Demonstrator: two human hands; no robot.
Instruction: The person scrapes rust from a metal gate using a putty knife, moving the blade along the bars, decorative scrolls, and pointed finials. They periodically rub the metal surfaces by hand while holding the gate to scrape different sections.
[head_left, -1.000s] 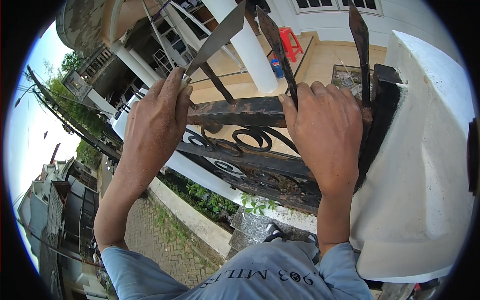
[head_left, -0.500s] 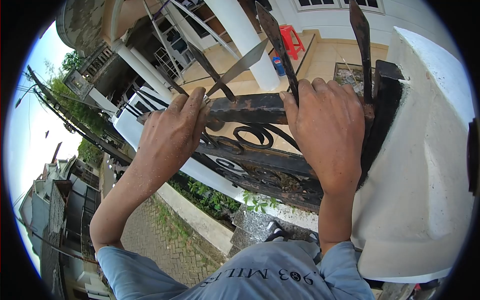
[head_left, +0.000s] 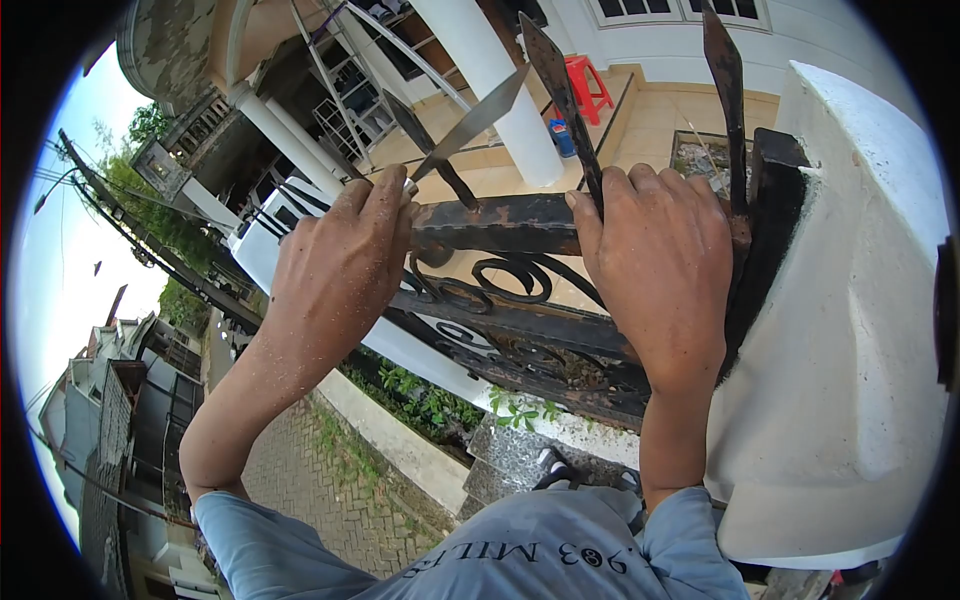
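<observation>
A black iron fence (head_left: 500, 222) with spear-shaped spikes and scrollwork stands in front of me, its paint worn to rust in places. My left hand (head_left: 340, 250), speckled with pale dust, is closed around a scraper (head_left: 470, 125) at the top rail. The scraper's flat metal blade points up and away to the right, and its handle is hidden in my fingers. My right hand (head_left: 660, 265) is wrapped over the same rail, between a spike (head_left: 555, 85) by my thumb and another spike (head_left: 725, 80) near the post.
A thick white wall (head_left: 850, 320) borders the fence on the right. Beyond it lie a tiled porch with a white column (head_left: 525, 130), a red stool (head_left: 587, 88) and a ladder (head_left: 430, 60). Plants (head_left: 425, 405) and a paved lane (head_left: 320, 490) lie below left.
The view has shifted slightly, so the fence sits a little lower. My left hand and the scraper have moved only slightly; my right hand keeps its hold on the rail.
</observation>
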